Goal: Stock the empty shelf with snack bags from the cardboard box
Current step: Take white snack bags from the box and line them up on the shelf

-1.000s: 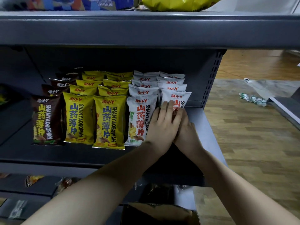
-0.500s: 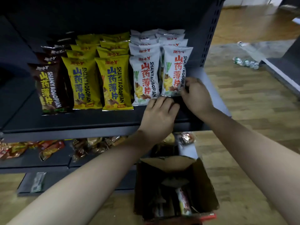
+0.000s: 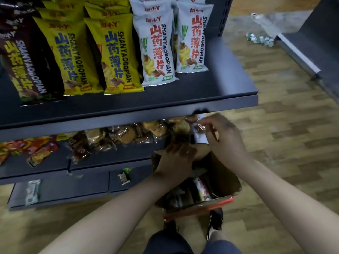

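Reaching into cardboard box (image 3: 225,178) on floor at 6 o'clock of shelf (image 3: 165,105): left hand (image 3: 176,160) fingers extended over contents, empty; right hand (image 3: 222,136) grip unclear, blurred against white snack bag (image 3: 200,138), likely next restock.

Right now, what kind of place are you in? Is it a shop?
Probably a small shop being stocked. Dark metal shelves hold neat rows of yam chip bags, wrapped pastries sit on the shelf below, and a cardboard box of snacks stands on the wooden floor.
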A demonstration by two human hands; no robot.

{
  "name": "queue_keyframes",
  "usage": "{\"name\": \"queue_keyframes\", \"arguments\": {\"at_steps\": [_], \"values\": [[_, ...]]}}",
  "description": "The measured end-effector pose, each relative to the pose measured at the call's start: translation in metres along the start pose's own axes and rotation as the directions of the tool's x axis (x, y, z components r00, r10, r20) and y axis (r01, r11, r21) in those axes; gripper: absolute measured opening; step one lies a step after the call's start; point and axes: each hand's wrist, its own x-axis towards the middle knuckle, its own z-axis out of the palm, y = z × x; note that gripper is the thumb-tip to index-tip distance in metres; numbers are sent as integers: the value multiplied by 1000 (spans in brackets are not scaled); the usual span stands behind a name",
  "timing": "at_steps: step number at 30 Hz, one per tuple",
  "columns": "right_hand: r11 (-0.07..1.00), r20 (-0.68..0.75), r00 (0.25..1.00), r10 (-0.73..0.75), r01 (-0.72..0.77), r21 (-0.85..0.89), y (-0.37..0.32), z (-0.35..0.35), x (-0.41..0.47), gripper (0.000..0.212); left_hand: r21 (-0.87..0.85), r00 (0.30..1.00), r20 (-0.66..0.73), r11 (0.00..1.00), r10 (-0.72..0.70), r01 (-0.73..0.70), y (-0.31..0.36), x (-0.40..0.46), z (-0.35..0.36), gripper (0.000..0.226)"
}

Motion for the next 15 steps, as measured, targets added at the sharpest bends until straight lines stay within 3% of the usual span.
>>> {"name": "queue_keyframes", "arguments": {"at_steps": [2,5,7,11,15], "values": [[998,134,989,68,-68,0,11,16,-25,22,-9,977,190,995,-95,98,-2,-11,11,35],[976,370,903,217,-193,-102,34,44,-55,23,25,874,430,970,-229,242,-11,-25,38,26],[937,527,775,348,-292,-190,47,61,-66,21,27,769,565,939,-298,344,-13,-32,53,26],[866,783,412,466,-392,-309,72,94,-78,25,86,598,710,889,-372,451,-14,-47,89,26],[810,826,234,513,-452,-375,99,134,-92,20,42,483,786,813,-386,581,-10,-53,126,47]]}}
